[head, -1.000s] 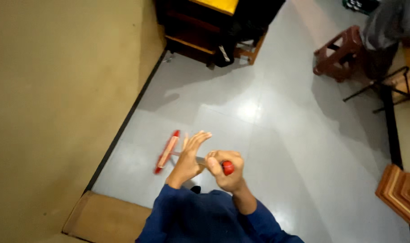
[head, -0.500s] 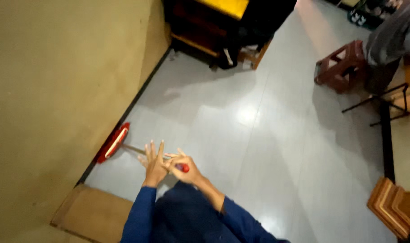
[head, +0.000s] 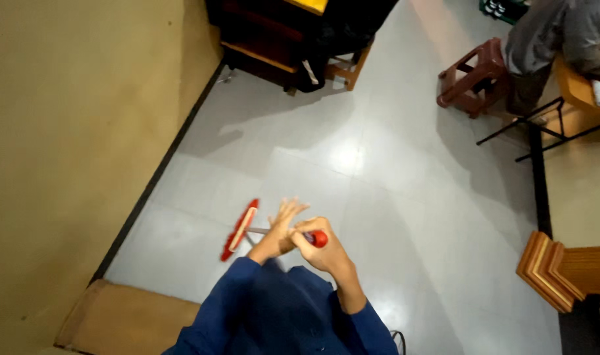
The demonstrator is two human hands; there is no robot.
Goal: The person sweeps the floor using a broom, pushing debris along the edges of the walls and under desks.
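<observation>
Right hand (head: 323, 248) is closed in a fist round the red grip at the top end of the broom (head: 241, 229) handle. Left hand (head: 280, 230) sits just ahead of it on the shaft, fingers fanned out and loose rather than wrapped; whether the palm bears on the shaft I cannot tell.

The thin metal shaft runs forward and to the left from the hands down to the broom's head, a narrow red bar with a pale bristle strip resting on the grey tiled floor (head: 405, 197), between the hands and the dark skirting of the wall.

Judgement on handling: the tool looks light, with a stiff, slim and probably smooth shaft, so a bare palm could slip along it; the red grip is the surest hold, with a second closed hand lower on the shaft for control. The bristles should flex; nothing about it appears fragile.

Well beyond the right hand stand a stool (head: 474, 75) and a seated person.
</observation>
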